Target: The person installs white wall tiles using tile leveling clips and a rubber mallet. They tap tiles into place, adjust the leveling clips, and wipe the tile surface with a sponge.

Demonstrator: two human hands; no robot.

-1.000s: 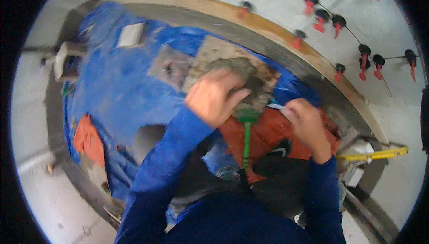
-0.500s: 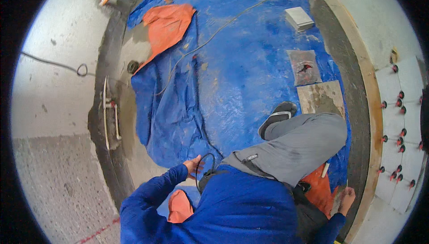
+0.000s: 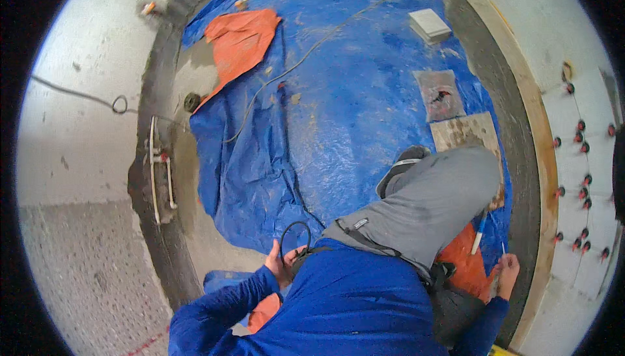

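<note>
At the left of my waist, my left hand point(image 3: 283, 265) has its fingers curled round a looped black cord point(image 3: 296, 224) beside a dark pouch, partly hidden by my body. Low on the right, my right hand point(image 3: 508, 271) pinches a thin pale tool point(image 3: 503, 248) by the orange sheet point(image 3: 462, 248). A white-and-blue stick point(image 3: 480, 235) lies just left of that hand. My bent grey-trousered leg point(image 3: 449, 193) covers part of a mortar-stained board point(image 3: 462, 128).
Blue tarp point(image 3: 332, 108) covers much of the floor, with stacked white tiles point(image 3: 428, 27), a clear bag point(image 3: 437, 95) and a long cord. White pipes point(image 3: 152, 167) run by the left wall. Red-and-black levelling clips point(image 3: 583, 193) stud the right wall's tiles.
A second ago my hands were over the mortar board; the view has swung round and they are now apart at waist level. Since half a second ago, my right hand has moved slightly upward.
</note>
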